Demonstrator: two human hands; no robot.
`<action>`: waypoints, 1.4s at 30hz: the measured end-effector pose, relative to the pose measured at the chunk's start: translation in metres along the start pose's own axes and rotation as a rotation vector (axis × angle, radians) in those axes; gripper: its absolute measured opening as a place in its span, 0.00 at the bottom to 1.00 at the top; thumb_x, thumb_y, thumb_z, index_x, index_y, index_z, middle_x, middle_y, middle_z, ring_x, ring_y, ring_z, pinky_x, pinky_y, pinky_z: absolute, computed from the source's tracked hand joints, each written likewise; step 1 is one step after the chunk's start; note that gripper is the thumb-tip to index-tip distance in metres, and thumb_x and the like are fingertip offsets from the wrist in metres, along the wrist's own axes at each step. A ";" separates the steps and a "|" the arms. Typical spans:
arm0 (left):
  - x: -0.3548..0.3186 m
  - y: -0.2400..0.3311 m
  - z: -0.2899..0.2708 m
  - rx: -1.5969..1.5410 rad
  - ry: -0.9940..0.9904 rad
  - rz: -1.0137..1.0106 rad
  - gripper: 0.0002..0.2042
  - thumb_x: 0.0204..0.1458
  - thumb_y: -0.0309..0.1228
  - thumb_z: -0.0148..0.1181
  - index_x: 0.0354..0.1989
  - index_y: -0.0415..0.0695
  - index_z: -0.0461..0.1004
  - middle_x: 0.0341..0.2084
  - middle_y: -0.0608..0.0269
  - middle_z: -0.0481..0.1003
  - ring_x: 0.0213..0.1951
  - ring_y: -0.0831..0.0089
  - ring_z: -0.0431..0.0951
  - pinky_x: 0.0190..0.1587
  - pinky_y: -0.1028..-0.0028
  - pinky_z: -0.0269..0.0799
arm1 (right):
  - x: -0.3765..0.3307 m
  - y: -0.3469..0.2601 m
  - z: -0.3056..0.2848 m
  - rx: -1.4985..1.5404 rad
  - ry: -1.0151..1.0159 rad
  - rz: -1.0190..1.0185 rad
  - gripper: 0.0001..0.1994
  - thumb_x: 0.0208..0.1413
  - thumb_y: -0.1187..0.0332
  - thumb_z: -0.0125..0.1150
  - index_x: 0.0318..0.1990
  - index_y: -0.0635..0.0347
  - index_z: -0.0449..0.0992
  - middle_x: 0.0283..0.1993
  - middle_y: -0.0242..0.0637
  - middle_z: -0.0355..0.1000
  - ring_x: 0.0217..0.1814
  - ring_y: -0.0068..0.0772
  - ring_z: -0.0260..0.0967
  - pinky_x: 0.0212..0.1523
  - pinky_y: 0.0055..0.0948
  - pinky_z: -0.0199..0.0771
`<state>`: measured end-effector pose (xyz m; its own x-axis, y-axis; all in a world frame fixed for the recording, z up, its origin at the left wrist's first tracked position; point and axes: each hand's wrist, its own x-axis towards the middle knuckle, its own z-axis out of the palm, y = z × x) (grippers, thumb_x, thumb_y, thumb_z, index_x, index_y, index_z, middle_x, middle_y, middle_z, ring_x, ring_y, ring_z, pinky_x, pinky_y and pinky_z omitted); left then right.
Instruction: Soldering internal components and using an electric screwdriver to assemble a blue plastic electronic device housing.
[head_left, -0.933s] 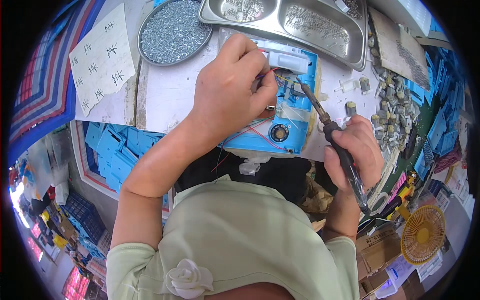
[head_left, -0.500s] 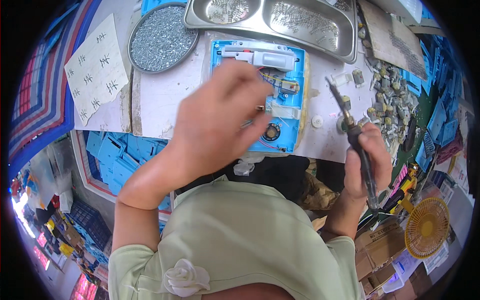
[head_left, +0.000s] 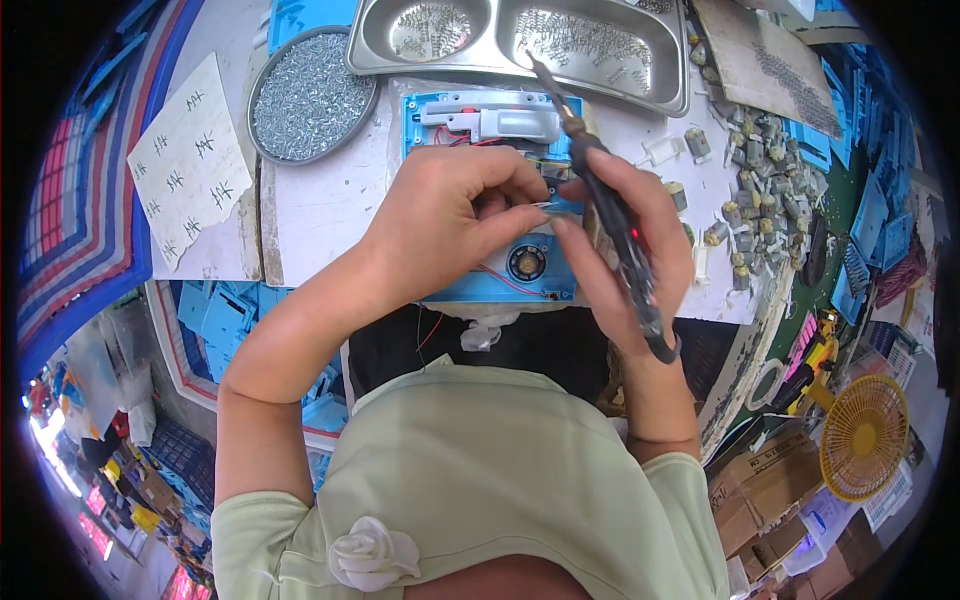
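Observation:
A blue plastic housing [head_left: 455, 291] lies on the table in front of me. It carries a light grey part [head_left: 515, 125], red wires and a round black speaker [head_left: 527, 263]. Above its middle, my left hand [head_left: 430, 215] is closed, thumb and fingertips pinched on a small, thin, pale piece whose kind does not show. My right hand [head_left: 645, 245] grips a black-handled soldering iron [head_left: 612, 195], its metal tip pointing up and away. The right fingertips meet the left ones at the pale piece. Both hands hide the middle of the housing.
A round tray of small screws [head_left: 256, 150] and a steel tray with springs [head_left: 590, 82] stand at the back. Several small motors [head_left: 745, 200] are heaped on the right. A marked paper sheet [head_left: 185, 160] lies left. A yellow fan [head_left: 863, 440] stands lower right.
My right hand has brought the soldering iron left and up, over the housing, to meet my left hand. My left fingers have drawn together in a pinch. The view has shifted slightly.

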<state>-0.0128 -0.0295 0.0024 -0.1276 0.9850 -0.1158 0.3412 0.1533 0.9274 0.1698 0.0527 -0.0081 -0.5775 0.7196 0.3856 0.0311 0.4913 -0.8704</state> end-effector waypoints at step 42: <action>-0.009 -0.017 0.005 0.423 -0.036 0.529 0.13 0.42 0.18 0.70 0.36 0.42 0.76 0.39 0.59 0.74 0.38 0.58 0.78 0.38 0.65 0.76 | -0.028 -0.019 -0.061 -0.026 -0.265 -0.100 0.13 0.40 0.78 0.66 0.37 0.62 0.79 0.19 0.33 0.65 0.19 0.37 0.60 0.33 0.36 0.68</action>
<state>-0.0123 -0.0409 -0.0138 0.1855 0.9367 0.2971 0.6851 -0.3400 0.6442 0.2356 0.0534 0.0161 -0.7721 0.5151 0.3723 -0.0175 0.5684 -0.8226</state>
